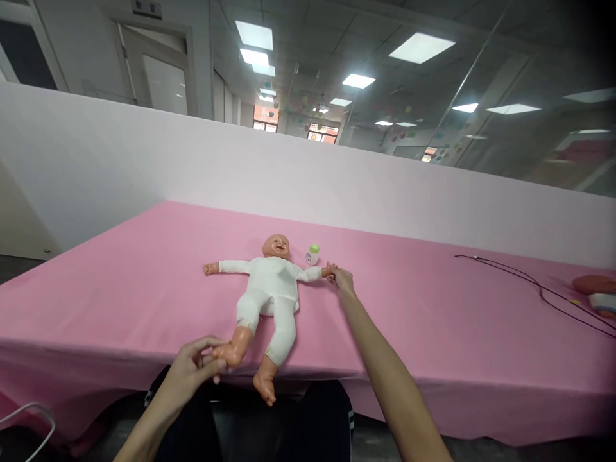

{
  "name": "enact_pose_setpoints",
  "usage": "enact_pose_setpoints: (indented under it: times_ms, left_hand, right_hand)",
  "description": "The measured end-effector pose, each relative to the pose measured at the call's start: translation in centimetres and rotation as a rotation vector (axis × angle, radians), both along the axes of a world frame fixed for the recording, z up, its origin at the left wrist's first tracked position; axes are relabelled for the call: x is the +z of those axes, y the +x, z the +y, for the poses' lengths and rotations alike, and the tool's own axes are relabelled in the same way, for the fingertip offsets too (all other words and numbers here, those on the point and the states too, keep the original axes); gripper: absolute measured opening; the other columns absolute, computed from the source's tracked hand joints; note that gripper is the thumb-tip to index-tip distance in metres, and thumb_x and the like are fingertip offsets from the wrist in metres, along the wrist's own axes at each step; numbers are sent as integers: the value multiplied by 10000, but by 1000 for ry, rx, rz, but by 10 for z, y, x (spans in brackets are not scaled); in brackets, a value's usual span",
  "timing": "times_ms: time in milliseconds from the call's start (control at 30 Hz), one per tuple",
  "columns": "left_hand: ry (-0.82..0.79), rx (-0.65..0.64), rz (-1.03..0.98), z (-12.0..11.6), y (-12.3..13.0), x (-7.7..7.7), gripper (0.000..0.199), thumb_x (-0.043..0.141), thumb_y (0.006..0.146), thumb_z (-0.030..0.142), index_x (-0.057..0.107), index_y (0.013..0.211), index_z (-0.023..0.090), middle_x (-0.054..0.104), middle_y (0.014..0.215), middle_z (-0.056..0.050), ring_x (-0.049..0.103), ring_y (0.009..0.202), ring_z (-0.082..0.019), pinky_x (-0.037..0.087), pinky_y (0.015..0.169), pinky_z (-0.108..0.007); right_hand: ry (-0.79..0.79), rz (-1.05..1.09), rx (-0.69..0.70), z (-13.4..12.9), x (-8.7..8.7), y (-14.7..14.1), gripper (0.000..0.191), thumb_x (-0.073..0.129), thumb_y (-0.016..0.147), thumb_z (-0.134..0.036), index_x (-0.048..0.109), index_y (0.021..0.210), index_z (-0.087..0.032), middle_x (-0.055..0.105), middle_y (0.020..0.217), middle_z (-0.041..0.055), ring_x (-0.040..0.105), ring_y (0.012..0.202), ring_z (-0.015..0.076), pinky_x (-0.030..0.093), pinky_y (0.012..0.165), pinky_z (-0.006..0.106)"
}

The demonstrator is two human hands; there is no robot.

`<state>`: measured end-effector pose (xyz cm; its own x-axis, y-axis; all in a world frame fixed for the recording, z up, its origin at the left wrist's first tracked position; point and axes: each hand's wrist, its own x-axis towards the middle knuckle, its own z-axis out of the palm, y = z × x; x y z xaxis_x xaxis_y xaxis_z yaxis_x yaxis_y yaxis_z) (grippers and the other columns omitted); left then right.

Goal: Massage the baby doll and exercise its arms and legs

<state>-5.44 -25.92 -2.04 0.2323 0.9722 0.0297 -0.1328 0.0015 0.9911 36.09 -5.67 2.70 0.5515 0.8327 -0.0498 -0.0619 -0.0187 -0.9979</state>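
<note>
A baby doll (273, 280) with a white cloth body and plastic head, hands and feet lies face up on the pink tablecloth (158, 276). Its feet point toward me and reach the front edge. My left hand (196, 366) has its thumb and fingers around the doll's foot on the left. With closed fingers, my right hand (342, 278) grips the doll's hand on the right, arm stretched out sideways. Just beyond that doll's hand stands a small bottle (312, 255) with a green cap.
A thin dark cable (520, 274) runs across the cloth at the right. Part of another doll-like object (601, 295) shows at the right edge. Behind the table rises a white low wall (298, 173) with glass above it. A white cord (41, 410) hangs at lower left.
</note>
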Motion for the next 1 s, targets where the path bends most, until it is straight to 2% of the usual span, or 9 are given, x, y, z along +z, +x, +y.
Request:
enact_pose_setpoints:
  times_ms: [100,200,367,467,533,633,700,867,1000]
  left_hand:
    - [-50,12,-24,-21,2,-31,410,914,710,472,793,963,173,729,806,-67,688,681,-213,518,563,-267]
    - [-42,74,-4,-30,13,-45,388,931,680,448,801,939,189,709,834,-53,696,704,-213,527,604,-272]
    - [84,82,154,-37,18,-46,291,908,706,412,816,899,215,710,835,-54,713,732,-221,539,641,-271]
    - [138,65,209,-38,7,-43,321,901,704,448,818,920,226,743,839,-70,726,728,-245,572,654,-301]
    - [172,109,263,-31,-2,-35,304,838,773,497,811,912,229,748,806,-63,718,704,-239,579,658,-311]
    - [260,234,388,3,-11,-11,332,704,890,547,780,835,229,739,779,-50,696,722,-228,573,686,-315]
    - [336,313,471,42,-11,8,351,687,897,559,762,823,224,756,857,-63,702,799,-245,572,717,-326]
    - [428,544,838,158,-8,32,434,587,944,422,686,1280,166,657,1344,-185,612,1245,-353,522,998,-465]
    - [301,449,1091,212,-20,20,352,720,826,406,715,1083,166,707,1191,-203,639,1165,-397,527,925,-469]
  right_hand:
    - [-67,18,-47,-4,-20,7,316,876,710,-264,586,604,-195,582,501,-10,536,441,122,482,439,240]
    - [-88,19,-43,-6,-27,8,304,858,713,-220,573,609,-202,606,542,2,572,465,130,536,486,247]
    - [-84,-32,-40,-18,-17,6,246,847,719,-215,673,888,-176,689,782,41,639,592,150,583,576,262]
    - [-13,-214,-21,-58,-10,-5,425,855,740,-310,671,1105,-193,714,1049,101,681,755,175,559,586,239]
    - [67,-324,172,-102,-12,-24,392,782,839,-470,663,1094,-198,714,1057,107,679,770,181,555,605,253]
    - [-2,-219,658,-176,-31,-66,494,639,922,-670,578,1107,-217,700,819,36,614,548,159,494,495,274]
    - [-90,-145,856,-217,-52,-97,567,653,918,-686,511,1240,-242,715,883,33,671,581,174,532,544,304]
    - [73,259,719,-263,-98,-161,1017,768,829,-710,159,1547,-326,720,1138,97,753,869,229,586,866,453]
    - [138,455,549,-269,-100,-176,1116,893,740,-624,183,1563,-372,669,1313,127,756,1009,279,584,929,479]
